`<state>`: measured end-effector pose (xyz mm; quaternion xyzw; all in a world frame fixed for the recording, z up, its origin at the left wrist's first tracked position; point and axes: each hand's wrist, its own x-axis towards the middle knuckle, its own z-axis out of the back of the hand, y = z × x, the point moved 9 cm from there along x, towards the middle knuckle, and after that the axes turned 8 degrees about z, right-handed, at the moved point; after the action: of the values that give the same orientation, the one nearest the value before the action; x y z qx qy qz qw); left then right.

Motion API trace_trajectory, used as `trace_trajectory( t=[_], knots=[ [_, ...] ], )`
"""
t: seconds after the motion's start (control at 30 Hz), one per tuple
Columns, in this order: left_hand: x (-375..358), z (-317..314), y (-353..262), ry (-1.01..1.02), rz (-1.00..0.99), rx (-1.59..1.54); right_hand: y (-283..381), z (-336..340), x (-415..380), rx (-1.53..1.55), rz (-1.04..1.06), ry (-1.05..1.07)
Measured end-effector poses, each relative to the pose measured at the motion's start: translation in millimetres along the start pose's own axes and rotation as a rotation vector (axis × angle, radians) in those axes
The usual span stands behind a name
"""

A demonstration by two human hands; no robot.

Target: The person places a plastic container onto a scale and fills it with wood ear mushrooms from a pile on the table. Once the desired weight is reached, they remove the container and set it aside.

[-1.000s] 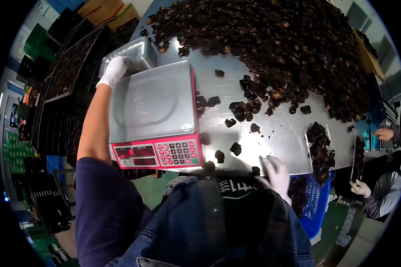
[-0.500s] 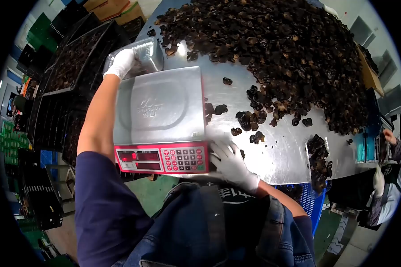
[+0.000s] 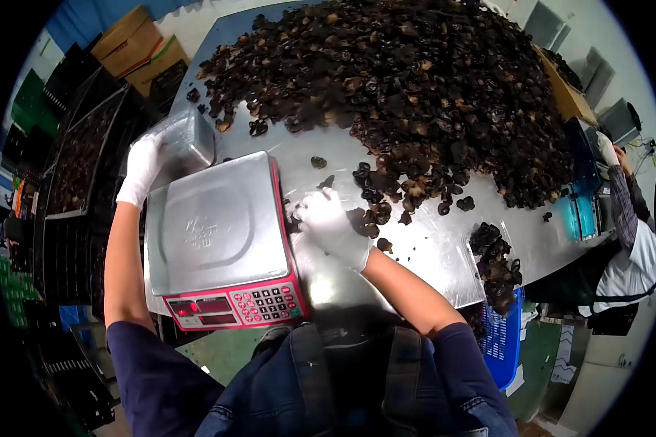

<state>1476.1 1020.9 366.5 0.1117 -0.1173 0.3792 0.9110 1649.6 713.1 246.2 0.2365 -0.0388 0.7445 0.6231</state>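
My left hand, in a white glove, grips the near left edge of a stack of clear plastic trays. The stack stands behind a red and silver weighing scale, whose pan is bare and whose display glows red. To the right of the scale, my gloved right hand is bent down to the metal table, its fingers curled on dark pieces of dried black fungus. The glove partly hides these pieces. More loose fungus lies just beyond and right of this hand.
A large heap of black fungus covers the back of the metal table. A filled clear tray sits at the front right edge, above a blue basket. Dark crates stand at left. A co-worker is at far right.
My right hand has moved from beside the scale's keypad forward to the fungus pieces at the scale's right side. My left hand stays at the tray stack. The whole view has shifted.
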Motion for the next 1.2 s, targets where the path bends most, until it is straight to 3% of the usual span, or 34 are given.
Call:
trace_trajectory(
  t=[0.07,0.17,0.2,0.23,0.3,0.33,0.37,0.47,0.6,0.67,0.73,0.8,0.83,0.87,0.9,1.0,1.07,1.13,1.2],
  knots=[
    [-2,23,-14,-0.208,-0.066,0.079,-10,24,-10,-0.150,0.018,-0.098],
    [-34,85,-66,-0.410,-0.092,-0.044,-27,86,-37,-0.162,-0.121,-0.333],
    [-51,94,-78,-0.424,-0.081,-0.014,-50,116,-37,0.075,-0.314,-0.148],
    [-69,97,-89,-0.335,-0.078,-0.005,-56,151,-66,-0.216,-0.261,-0.420],
    [-113,104,-121,-0.361,-0.095,0.150,-111,174,-112,-0.145,-0.568,-0.441],
    [-128,104,-134,-0.243,-0.107,0.077,-136,169,-143,-0.339,-0.817,-0.398],
    [-143,93,-138,-0.186,-0.111,0.090,-162,157,-171,-0.425,-0.929,-0.356],
    [-165,74,-158,0.032,-0.078,-0.016,-173,139,-177,-0.345,-0.916,-0.318],
    [-152,110,-205,0.106,-0.070,-0.293,-108,122,-132,-0.103,-0.530,-0.311],
    [-138,117,-235,0.181,-0.149,-0.461,-97,125,-121,-0.084,-0.495,-0.308],
    [-122,110,-271,0.284,-0.265,-0.541,-120,135,-114,-0.074,-0.507,-0.424],
    [-99,93,-313,0.316,-0.401,-0.580,-158,132,-99,-0.169,-0.632,-0.348],
    [-81,80,-334,0.426,-0.409,-0.604,-177,123,-93,-0.267,-0.655,-0.327],
    [-65,56,-356,0.441,-0.459,-0.589,-191,114,-89,-0.368,-0.677,-0.307],
    [-46,30,-375,0.311,-0.499,-0.550,-196,105,-84,-0.324,-0.667,-0.249],
    [20,-34,-425,0.330,-0.376,-0.327,-160,90,-73,-0.168,-0.545,-0.076],
    [47,-75,-438,0.348,-0.247,-0.225,-126,97,-87,-0.106,-0.457,-0.103],
    [59,-92,-441,0.420,-0.115,-0.384,-99,120,-103,-0.126,-0.399,-0.161],
    [62,-90,-446,0.340,-0.154,-0.395,-93,155,-124,-0.130,-0.452,-0.229]
  ],
)
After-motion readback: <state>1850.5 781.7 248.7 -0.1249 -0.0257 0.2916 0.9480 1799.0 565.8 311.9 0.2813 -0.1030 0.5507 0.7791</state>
